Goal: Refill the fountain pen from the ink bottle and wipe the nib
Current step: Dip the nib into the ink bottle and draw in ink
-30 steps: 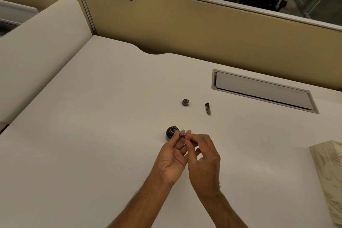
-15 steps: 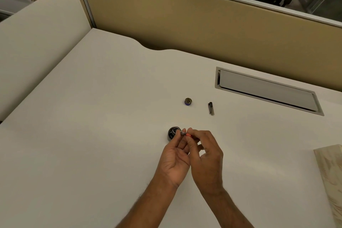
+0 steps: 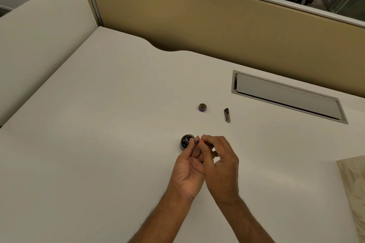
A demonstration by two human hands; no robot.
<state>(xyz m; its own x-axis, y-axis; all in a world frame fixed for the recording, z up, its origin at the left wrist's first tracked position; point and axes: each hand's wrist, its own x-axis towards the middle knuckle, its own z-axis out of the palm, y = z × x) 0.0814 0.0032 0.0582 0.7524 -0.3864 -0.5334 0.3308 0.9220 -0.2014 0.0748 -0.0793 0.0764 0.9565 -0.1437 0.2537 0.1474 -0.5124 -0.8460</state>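
A small dark ink bottle (image 3: 185, 141) stands uncapped on the white desk, just beyond my fingertips. Both hands pinch a thin fountain pen part (image 3: 198, 141) with a red-orange band; its grey tip points at the bottle's mouth. My left hand (image 3: 188, 171) holds it from the left with palm turned up, and my right hand (image 3: 221, 165) grips it from the right. Most of the pen is hidden by my fingers. The bottle's cap (image 3: 202, 107) lies farther back. A dark pen cap (image 3: 227, 115) with a clip lies to the right of the bottle cap.
A recessed grey cable hatch (image 3: 286, 95) sits in the desk at the right rear. A pale patterned cloth or paper (image 3: 353, 189) lies at the right edge. A tan partition (image 3: 217, 21) bounds the desk at the back, with a curved divider (image 3: 39, 31) on the left.
My hands and the pen part have edged slightly toward the ink bottle, and the view has tilted downward. The bottle, its cap and the pen cap stay where they were.
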